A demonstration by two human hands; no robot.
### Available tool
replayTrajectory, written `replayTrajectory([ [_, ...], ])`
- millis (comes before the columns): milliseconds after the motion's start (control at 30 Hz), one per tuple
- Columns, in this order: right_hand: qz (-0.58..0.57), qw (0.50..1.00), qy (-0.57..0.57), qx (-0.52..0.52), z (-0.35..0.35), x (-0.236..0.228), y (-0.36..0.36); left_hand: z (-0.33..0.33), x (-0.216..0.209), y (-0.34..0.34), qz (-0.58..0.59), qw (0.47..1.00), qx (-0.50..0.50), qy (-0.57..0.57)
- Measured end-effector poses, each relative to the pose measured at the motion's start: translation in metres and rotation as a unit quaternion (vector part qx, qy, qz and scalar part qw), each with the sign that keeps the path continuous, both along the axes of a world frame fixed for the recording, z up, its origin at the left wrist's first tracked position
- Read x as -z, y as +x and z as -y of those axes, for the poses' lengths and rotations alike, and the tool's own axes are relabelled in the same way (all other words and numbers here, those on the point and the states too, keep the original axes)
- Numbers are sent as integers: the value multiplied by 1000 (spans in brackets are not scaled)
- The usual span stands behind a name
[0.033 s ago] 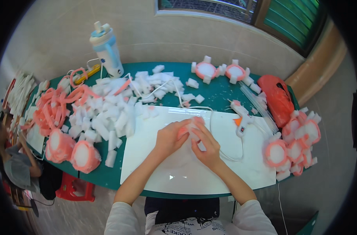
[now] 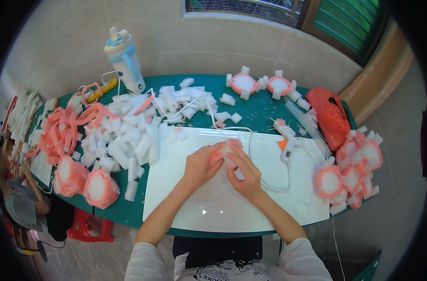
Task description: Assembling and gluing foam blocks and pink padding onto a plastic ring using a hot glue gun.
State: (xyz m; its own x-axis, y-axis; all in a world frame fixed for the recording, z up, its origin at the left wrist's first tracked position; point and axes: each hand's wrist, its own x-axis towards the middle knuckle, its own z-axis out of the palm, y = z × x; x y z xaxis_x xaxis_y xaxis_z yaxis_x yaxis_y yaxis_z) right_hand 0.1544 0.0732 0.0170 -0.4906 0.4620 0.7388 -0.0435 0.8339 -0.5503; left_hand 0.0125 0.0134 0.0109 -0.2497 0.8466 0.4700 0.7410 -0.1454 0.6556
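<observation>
Over the white board, both my hands close on a small pink-and-white foam piece. My left hand grips its left side, with the fingers curled around the pink part. From the right, my right hand presses the piece between thumb and fingers. Much of the piece is covered by my fingers, so its full shape is hidden. To the right of my hands lies a white glue gun with an orange part, its cord looping over the board.
White foam blocks and pink foam strips heap up at left. Pink-rimmed foam rounds stand right, two more at the back. A bottle, clear sticks and red bag are around. Another person sits far left.
</observation>
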Motion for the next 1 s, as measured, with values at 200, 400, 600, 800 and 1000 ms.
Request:
replayTrajectory([
  [200, 10, 1000, 0, 2, -5, 3, 1, -5, 10, 0, 3, 999, 1, 38],
  [400, 23, 1000, 12, 7, -1, -1, 5, -1, 2, 1, -32, 999, -4, 10],
  [600, 1, 997, 74, 14, -12, -1, 5, -1, -1, 3, -68, 997, -2, 22],
  [800, 29, 997, 77, -1, -12, -6, 13, 4, 5, -5, -63, 998, 11, -8],
  [1000, 1, 998, 57, 14, -19, -5, 20, -1, 10, -3, 121, 991, 55, 11],
])
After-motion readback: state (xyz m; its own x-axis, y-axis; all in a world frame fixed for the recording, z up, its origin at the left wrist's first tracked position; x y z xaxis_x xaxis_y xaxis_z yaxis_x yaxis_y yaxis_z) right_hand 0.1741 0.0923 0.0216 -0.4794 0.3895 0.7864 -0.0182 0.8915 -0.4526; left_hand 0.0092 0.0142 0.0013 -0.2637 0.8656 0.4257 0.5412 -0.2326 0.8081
